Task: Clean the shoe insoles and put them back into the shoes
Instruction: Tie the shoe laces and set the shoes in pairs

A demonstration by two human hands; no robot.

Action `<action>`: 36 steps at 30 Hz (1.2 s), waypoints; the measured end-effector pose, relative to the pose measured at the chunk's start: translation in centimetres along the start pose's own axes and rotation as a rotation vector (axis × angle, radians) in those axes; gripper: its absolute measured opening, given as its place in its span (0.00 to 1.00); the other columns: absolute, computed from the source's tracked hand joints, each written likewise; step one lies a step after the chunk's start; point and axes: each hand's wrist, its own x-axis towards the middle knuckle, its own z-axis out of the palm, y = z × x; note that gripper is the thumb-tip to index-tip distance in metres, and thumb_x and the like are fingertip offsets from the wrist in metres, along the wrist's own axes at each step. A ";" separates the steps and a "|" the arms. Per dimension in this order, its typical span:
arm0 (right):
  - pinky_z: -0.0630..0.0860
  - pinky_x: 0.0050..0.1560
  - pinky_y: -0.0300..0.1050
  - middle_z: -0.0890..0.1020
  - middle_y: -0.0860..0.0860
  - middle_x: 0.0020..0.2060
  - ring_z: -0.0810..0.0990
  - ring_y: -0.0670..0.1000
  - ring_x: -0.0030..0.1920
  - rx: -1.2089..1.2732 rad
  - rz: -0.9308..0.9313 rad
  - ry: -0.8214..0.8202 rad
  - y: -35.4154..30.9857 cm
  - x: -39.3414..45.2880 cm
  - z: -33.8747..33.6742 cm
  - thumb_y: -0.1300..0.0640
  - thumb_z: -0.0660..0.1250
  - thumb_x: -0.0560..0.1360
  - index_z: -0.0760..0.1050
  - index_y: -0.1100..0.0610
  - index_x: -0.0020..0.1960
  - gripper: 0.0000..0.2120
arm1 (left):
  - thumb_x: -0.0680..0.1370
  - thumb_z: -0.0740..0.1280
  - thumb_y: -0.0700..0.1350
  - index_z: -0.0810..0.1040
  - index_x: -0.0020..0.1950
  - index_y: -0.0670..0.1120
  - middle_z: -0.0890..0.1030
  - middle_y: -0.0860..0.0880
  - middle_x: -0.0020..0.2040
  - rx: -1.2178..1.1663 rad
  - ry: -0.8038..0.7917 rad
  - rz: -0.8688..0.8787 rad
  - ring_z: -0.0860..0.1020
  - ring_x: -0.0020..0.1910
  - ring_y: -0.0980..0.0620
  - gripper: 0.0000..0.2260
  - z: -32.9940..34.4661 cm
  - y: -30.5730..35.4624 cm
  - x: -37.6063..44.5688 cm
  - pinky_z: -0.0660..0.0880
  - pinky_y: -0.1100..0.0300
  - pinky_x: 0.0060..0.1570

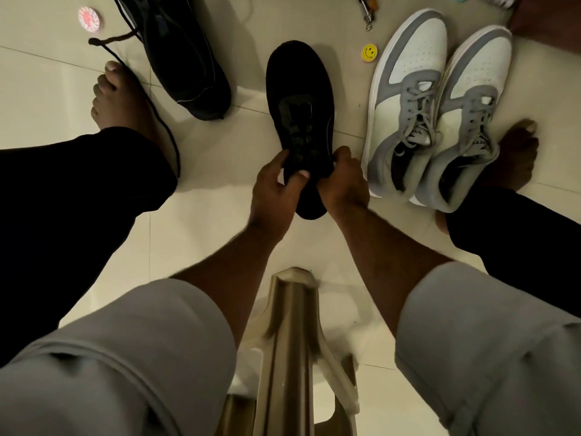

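Note:
A black shoe [298,99] lies on the tiled floor in the middle, toe pointing away. My left hand [273,187] grips its opening from the left, thumb pressed at the collar. My right hand [344,180] holds the right side of the heel end. A second black shoe [185,55] lies at the upper left with a loose lace trailing. A pair of grey and white sneakers [434,114] stands side by side on the right. No insole shows outside the shoes.
My bare feet [122,99] and dark trouser legs flank the shoes. A yellow smiley badge [369,52], a round pink and white tin [90,17] and metal keys [367,11] lie on the floor. A beige plastic stool [295,341] is below me.

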 end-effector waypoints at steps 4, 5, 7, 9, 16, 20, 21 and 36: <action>0.79 0.49 0.54 0.78 0.55 0.52 0.79 0.58 0.52 0.067 -0.058 -0.098 0.8 0.1 -0.6 0.58 0.70 0.70 0.68 0.56 0.63 0.23 | 0.76 0.71 0.45 0.61 0.78 0.49 0.70 0.48 0.69 0.374 -0.103 0.131 0.72 0.65 0.47 0.33 -0.3 -1.2 0.0 0.75 0.51 0.61; 0.80 0.49 0.53 0.78 0.53 0.50 0.79 0.58 0.52 0.174 -0.056 -0.154 1.2 -0.1 -1.1 0.60 0.72 0.69 0.69 0.56 0.64 0.25 | 0.76 0.70 0.42 0.59 0.79 0.50 0.68 0.46 0.70 0.408 -0.097 0.122 0.73 0.64 0.46 0.34 -0.5 -1.0 0.1 0.76 0.49 0.61; 0.80 0.49 0.52 0.77 0.47 0.45 0.79 0.56 0.52 0.470 0.002 -0.286 2.0 -0.7 -2.1 0.64 0.73 0.69 0.70 0.55 0.67 0.28 | 0.76 0.69 0.40 0.59 0.79 0.52 0.68 0.46 0.70 0.437 -0.075 0.086 0.75 0.62 0.44 0.34 -0.6 -0.8 0.5 0.77 0.47 0.59; 0.80 0.51 0.49 0.76 0.44 0.48 0.78 0.53 0.55 0.562 0.006 -0.322 2.5 -1.4 -2.7 0.62 0.74 0.70 0.69 0.51 0.68 0.29 | 0.75 0.69 0.38 0.60 0.78 0.54 0.68 0.46 0.68 0.419 -0.068 0.057 0.76 0.61 0.42 0.34 -0.5 -0.6 0.8 0.78 0.45 0.57; 0.79 0.50 0.55 0.77 0.55 0.55 0.79 0.59 0.53 -0.024 -0.067 -0.069 0.4 0.2 0.0 0.48 0.69 0.71 0.65 0.51 0.66 0.27 | 0.71 0.73 0.34 0.60 0.78 0.54 0.69 0.47 0.64 0.262 -0.117 0.023 0.75 0.60 0.45 0.40 -0.9 -0.9 1.0 0.80 0.49 0.52; 0.78 0.50 0.55 0.78 0.56 0.53 0.79 0.61 0.52 -0.136 -0.051 -0.039 -0.2 0.1 -0.3 0.52 0.64 0.75 0.71 0.56 0.61 0.16 | 0.74 0.72 0.43 0.63 0.77 0.55 0.71 0.51 0.60 0.245 -0.141 0.002 0.75 0.60 0.48 0.34 -1.5 -0.1 1.9 0.79 0.51 0.53; 0.78 0.50 0.54 0.78 0.57 0.53 0.79 0.61 0.52 -0.131 -0.077 -0.030 0.0 -0.3 -0.5 0.54 0.63 0.76 0.72 0.57 0.60 0.14 | 0.74 0.71 0.44 0.64 0.76 0.56 0.72 0.50 0.60 0.234 -0.151 -0.012 0.77 0.57 0.46 0.32 -1.7 0.4 2.1 0.80 0.48 0.53; 0.72 0.60 0.57 0.71 0.59 0.64 0.71 0.64 0.63 -0.334 -0.215 0.070 -4.9 3.9 -8.5 0.53 0.65 0.70 0.63 0.54 0.72 0.31 | 0.75 0.66 0.41 0.72 0.70 0.54 0.58 0.44 0.78 0.836 0.416 0.237 0.60 0.74 0.39 0.23 -8.0 7.3 7.1 0.66 0.45 0.68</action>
